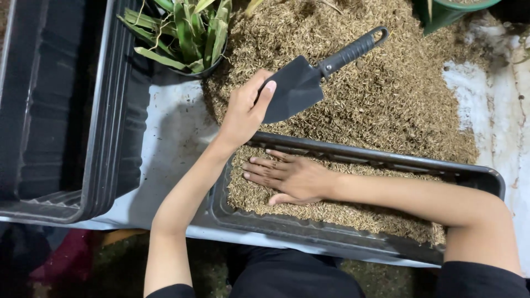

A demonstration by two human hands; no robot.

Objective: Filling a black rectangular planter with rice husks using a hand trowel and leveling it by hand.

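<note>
My left hand (247, 110) reaches over the far rim of a long black planter (309, 234) and its fingers touch the blade of a black trowel (298, 85), which lies on a heap of brown husks (386, 94). Whether the fingers grip the blade is hard to tell. My right hand (290, 176) lies flat, palm down with fingers apart, on the husks that fill the planter. The trowel's ribbed handle points up to the right.
A stack of black trays (66, 110) stands at the left. A leafy green plant in a dark pot (182, 33) sits behind my left hand. A green pot (452, 11) is at the top right. The white table surface (497, 110) shows at right.
</note>
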